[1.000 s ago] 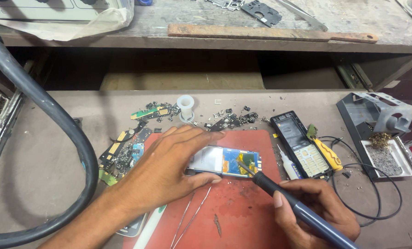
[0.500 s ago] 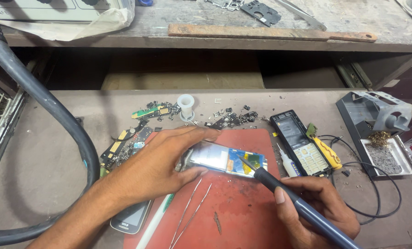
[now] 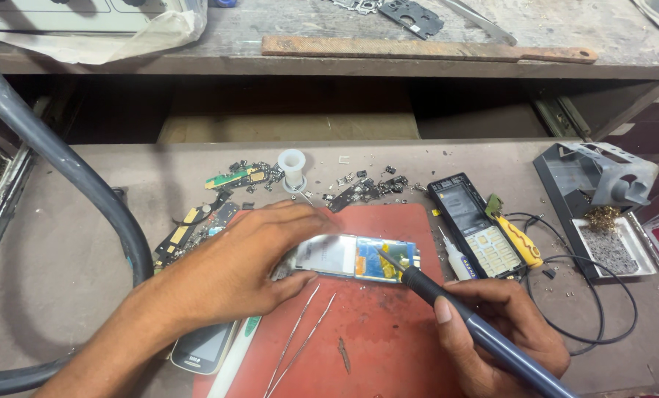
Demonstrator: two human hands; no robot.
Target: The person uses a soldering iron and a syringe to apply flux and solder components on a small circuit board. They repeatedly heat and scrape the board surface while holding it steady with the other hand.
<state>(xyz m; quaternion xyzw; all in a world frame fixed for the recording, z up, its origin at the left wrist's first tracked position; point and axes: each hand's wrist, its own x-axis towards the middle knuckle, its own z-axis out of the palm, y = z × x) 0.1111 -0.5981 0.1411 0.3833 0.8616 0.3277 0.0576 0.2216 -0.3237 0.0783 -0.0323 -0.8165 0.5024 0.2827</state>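
Note:
My left hand (image 3: 235, 267) presses down on the left end of an opened phone circuit board (image 3: 355, 257) that lies on a red mat (image 3: 388, 324). My right hand (image 3: 502, 332) grips a blue-handled soldering iron (image 3: 484, 335); its tip touches the board's right part near a yellow patch. A pair of tweezers (image 3: 298, 340) lies on the mat just below the board.
A black keypad phone (image 3: 473, 223), a yellow-handled screwdriver (image 3: 519, 239) and a small white bottle (image 3: 456, 258) lie right of the mat. A soldering stand (image 3: 602, 199) sits at far right. Loose parts and flex strips (image 3: 197, 221), a white spool (image 3: 292, 166), another phone (image 3: 202, 346) and a thick grey hose (image 3: 71, 177) lie left.
The view has shifted slightly. My left hand has slid a little left on the board, and the soldering iron tip stays on the board's right part.

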